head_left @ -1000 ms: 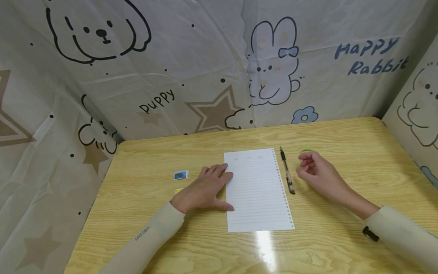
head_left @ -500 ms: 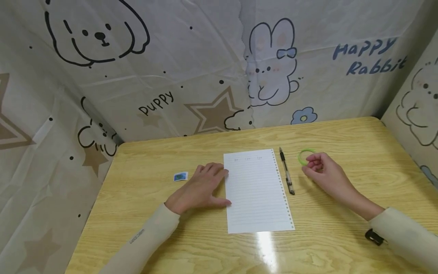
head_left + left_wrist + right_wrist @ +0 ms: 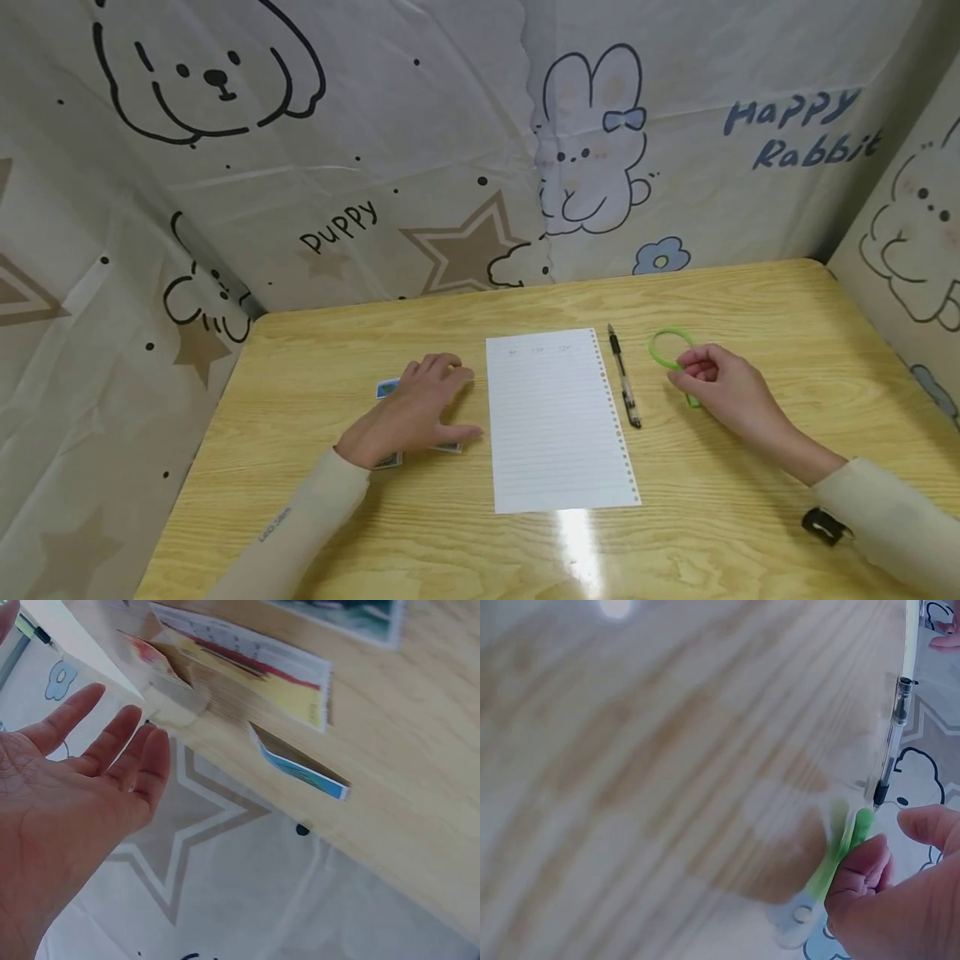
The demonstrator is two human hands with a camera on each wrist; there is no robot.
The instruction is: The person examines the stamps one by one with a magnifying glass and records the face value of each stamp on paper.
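Head view, and two pale sleeves [image 3: 315,508] reach in over the near part of the wooden table [image 3: 705,517]. Toward the table's left edge, the left hand [image 3: 416,408] is palm-down, fingers loosely spread, gripping nothing, above some small stamp-like cards [image 3: 259,671]; the left wrist view shows its fingers clear of them. Its fingertips stop just beside the ruled sheet [image 3: 558,425], which lies mid-table, holed side to the right.

Across to the right, that's where the action is! The right hand [image 3: 727,387], forearm slanting in from the near right, has its fingers curled against the handle of a green-ringed magnifying glass [image 3: 666,362], by its look. It appears to hold it; whether the thumb pinches too, I can't tell. So I'd call the step taking up the glass, and lifting it calls for a sure hold on that handle and a path clear of the pen [image 3: 625,379] just left of it. The ring points toward the table's far edge, short of the far right corner. Beyond that edge: cartoon-printed cloth [image 3: 300,167].
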